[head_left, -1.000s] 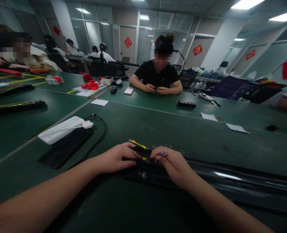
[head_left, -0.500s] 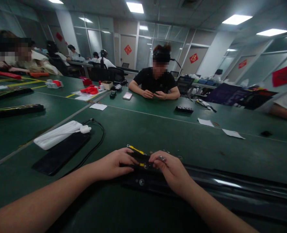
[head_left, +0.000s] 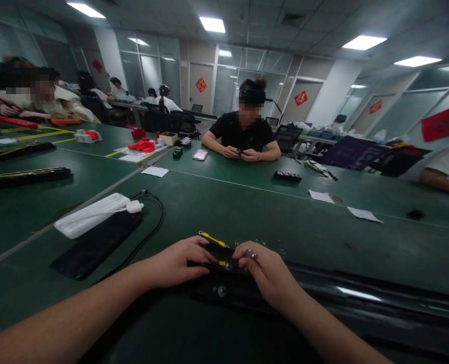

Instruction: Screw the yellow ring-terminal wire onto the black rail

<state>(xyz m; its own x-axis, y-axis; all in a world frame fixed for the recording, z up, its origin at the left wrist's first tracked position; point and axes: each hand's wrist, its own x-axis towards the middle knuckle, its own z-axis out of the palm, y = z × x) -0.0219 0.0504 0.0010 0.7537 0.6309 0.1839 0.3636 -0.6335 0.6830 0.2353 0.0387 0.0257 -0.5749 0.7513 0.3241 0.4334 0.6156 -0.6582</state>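
Note:
A long glossy black bar (head_left: 346,293) lies on the green table, running off to the right. My left hand (head_left: 182,260) is closed over its left end, with the fingertips beside a short yellow lead (head_left: 222,263) and its ring terminal. On the other side of that terminal, my right hand (head_left: 264,265) is pinched shut; its fingertips hide whatever they hold. A small shiny metal thing (head_left: 251,254) shows at the right index finger. A yellow wire (head_left: 214,239) with a ring end sticks out behind the bar. Below my fingers, a round metal piece (head_left: 222,291) is visible.
To the left lie a white power bank (head_left: 91,215), a black phone (head_left: 95,247) and a black cable (head_left: 160,217). Several small washers (head_left: 260,242) lie behind my right hand. Across the table sits a co-worker (head_left: 247,126) handling something small. Papers (head_left: 364,214) lie to the right.
The view has tipped up slightly, so everything sits a little lower. My hands keep nearly the same place on the bar. The co-worker opposite now holds a small dark thing between both hands.

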